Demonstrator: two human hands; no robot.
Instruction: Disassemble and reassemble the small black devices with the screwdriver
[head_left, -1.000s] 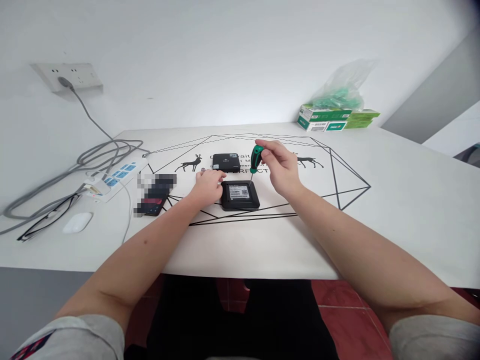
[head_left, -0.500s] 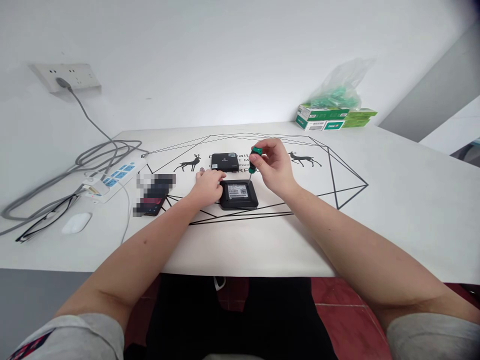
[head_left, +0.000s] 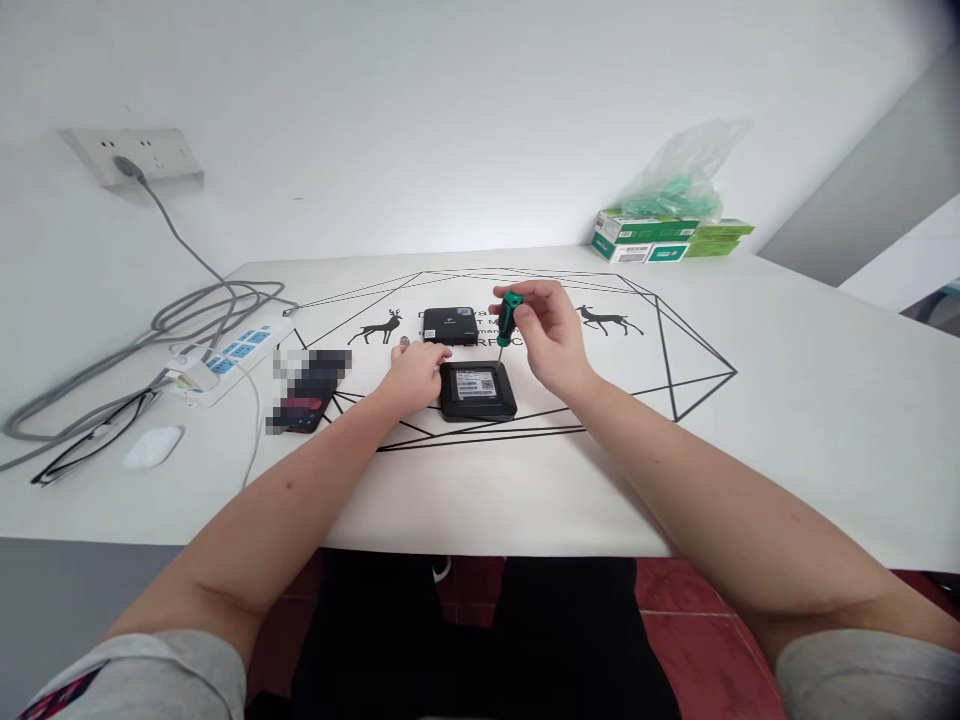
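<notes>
The flat black square device (head_left: 478, 390) lies underside up at the centre of the white printed table (head_left: 787, 400), its white barcode label too small to read. My right hand (head_left: 550, 335) pinches the green-handled screwdriver (head_left: 508, 318) upright, tip at the device's far right corner; half a second ago the handle sat slightly lower. My left hand (head_left: 415, 372), fingers curled, steadies the device's left edge, unchanged. Behind lies a second black box (head_left: 449, 325).

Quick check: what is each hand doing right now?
Left hand: resting against the black box, fingers curled.
Right hand: closed on the green screwdriver.
</notes>
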